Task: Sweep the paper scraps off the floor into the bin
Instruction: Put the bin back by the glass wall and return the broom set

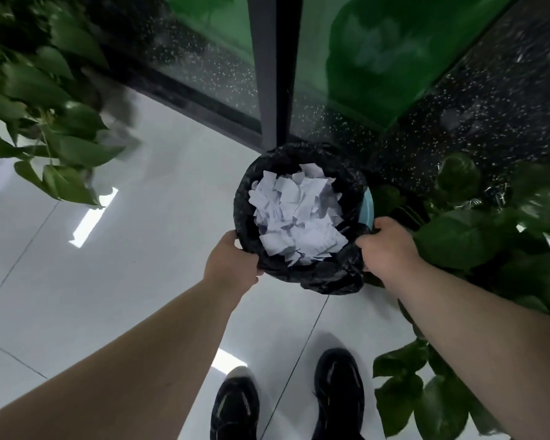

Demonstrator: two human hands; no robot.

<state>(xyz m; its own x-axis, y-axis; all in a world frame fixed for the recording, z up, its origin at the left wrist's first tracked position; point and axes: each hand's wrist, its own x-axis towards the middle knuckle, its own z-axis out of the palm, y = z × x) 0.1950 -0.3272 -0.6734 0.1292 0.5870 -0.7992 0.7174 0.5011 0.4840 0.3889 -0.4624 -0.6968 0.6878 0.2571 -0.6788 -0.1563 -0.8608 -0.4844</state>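
Holding the bin [311, 282] from both sides. The left-hand grip [232, 262] clamps the near-left wall over the black liner [246, 214], its fingers wrapped out of sight. The right-hand grip [386, 246] clenches the near-right rim, just beside a bared strip of blue rim [368, 207]. Paper scraps [296, 214] are heaped inside the bin, squarely between the two grips, neither nearer. The bin is round, mouth up, no long axis. Can't tell if it rests on the floor [124, 265] or hangs lifted. No scraps show on the floor around the bin, so sweeping looks done, probably just placing the bin now. A dark post [272, 74] stands just beyond the bin, plants [477, 236] crowd its right, shoes [235, 404] are on its near side.
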